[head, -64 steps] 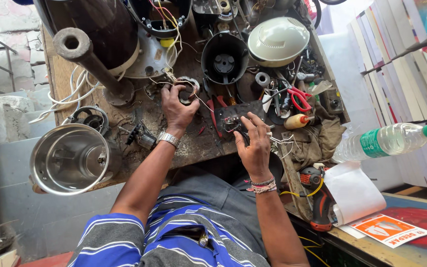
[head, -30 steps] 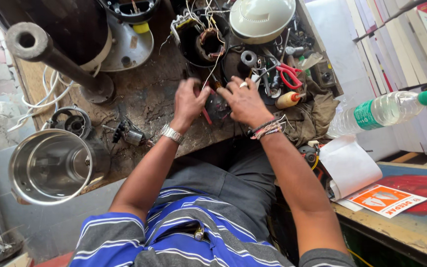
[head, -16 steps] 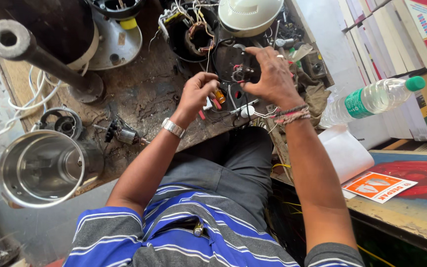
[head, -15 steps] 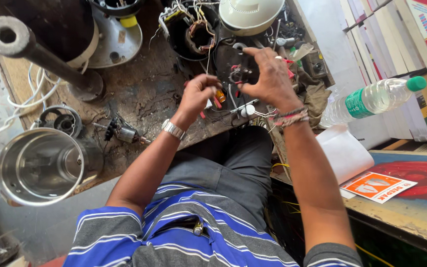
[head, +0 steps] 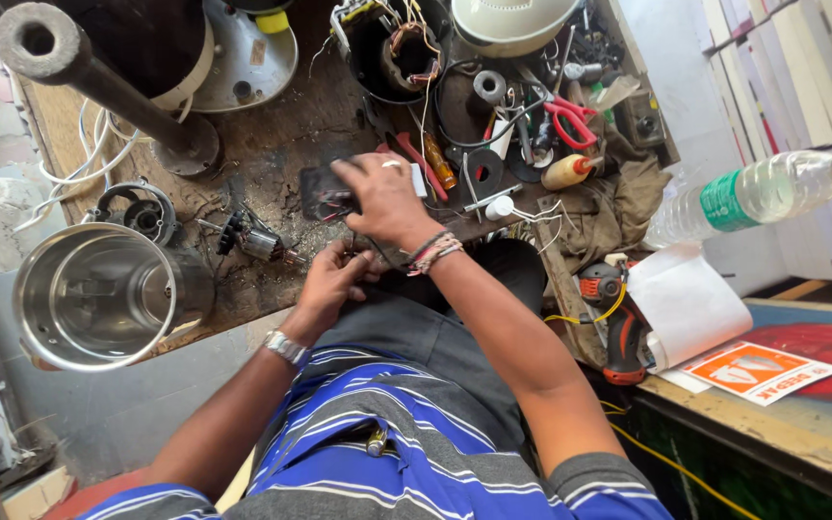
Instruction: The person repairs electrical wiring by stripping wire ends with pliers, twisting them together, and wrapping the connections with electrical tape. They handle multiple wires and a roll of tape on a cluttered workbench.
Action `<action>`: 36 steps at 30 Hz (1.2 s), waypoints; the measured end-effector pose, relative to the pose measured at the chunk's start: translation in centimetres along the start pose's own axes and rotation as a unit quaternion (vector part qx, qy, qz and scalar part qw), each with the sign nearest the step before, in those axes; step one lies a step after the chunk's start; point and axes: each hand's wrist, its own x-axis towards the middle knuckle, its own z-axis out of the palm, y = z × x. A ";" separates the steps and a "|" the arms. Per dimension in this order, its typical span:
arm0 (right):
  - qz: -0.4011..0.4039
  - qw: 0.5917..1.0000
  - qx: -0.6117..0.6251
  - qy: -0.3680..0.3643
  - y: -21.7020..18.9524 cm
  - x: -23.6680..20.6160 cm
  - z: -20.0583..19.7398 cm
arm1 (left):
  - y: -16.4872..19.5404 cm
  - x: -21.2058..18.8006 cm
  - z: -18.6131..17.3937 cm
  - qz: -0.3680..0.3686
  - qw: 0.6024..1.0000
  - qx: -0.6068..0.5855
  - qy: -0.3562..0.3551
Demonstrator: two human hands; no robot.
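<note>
My right hand [head: 384, 197] presses flat on the black motor part [head: 325, 193], fingers spread; my left hand [head: 331, 284] pinches its wires [head: 363, 252], mid-wiring; next calls for steady separation.

I am seeing open bench [head: 281, 135] left of my right hand [head: 384, 197]. Screwdrivers [head: 426, 164] and scissors [head: 570, 116] are crowding its right; a small rotor [head: 254, 241] and steel jar [head: 98, 294] are blocking the left.

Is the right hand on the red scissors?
No, the right hand rests on a dark part; the scissors lie apart, untouched.
</note>
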 end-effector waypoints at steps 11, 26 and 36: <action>0.119 0.982 -0.133 0.063 5.2 -9.3 -2.2 | 0.2 3.1 1.1 0.152 0.877 0.442 0.113; 0.124 0.968 0.080 0.203 4.3 -10.1 -3.1 | 2.0 0.0 6.0 0.436 0.813 0.354 0.152; 0.209 0.935 0.174 0.229 8.0 -6.8 -10.8 | 2.0 1.1 4.0 0.370 0.746 0.504 0.228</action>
